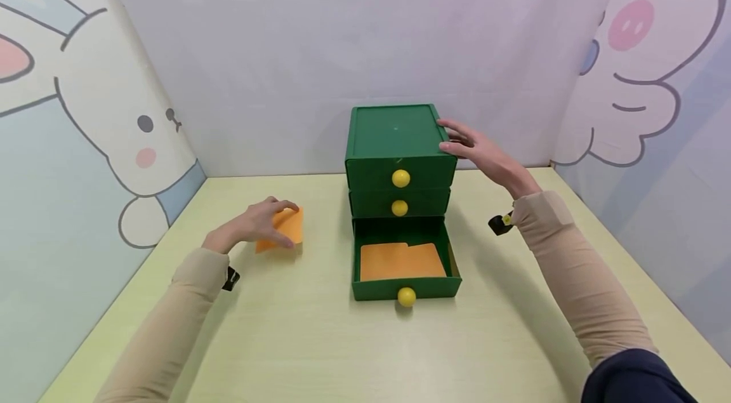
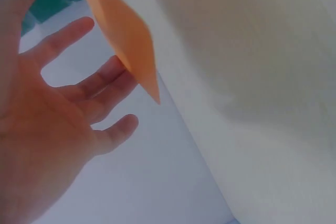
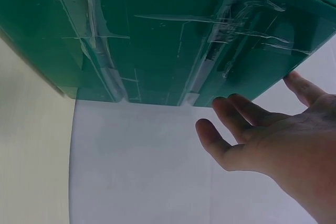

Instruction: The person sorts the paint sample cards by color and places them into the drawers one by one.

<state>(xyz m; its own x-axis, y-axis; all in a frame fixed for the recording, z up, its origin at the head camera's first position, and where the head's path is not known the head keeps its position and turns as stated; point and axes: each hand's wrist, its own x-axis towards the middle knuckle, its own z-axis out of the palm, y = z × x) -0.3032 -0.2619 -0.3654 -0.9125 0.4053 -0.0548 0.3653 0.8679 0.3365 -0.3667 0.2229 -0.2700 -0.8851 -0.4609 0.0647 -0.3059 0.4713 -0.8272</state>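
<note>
While left hand (image 1: 259, 225) pinches orange card (image 1: 285, 228), right hand (image 1: 476, 152) rests flat-fingered on cabinet (image 1: 396, 136) edge, bottom drawer (image 1: 407, 287) pulled out.

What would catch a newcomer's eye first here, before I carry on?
The green drawer box at the middle of the table, with yellow knobs and its bottom drawer pulled out, showing orange paper inside. The right hand rests with straight fingers against the box's upper right edge. To the left, the left hand pinches an orange sheet near the tabletop.
</note>
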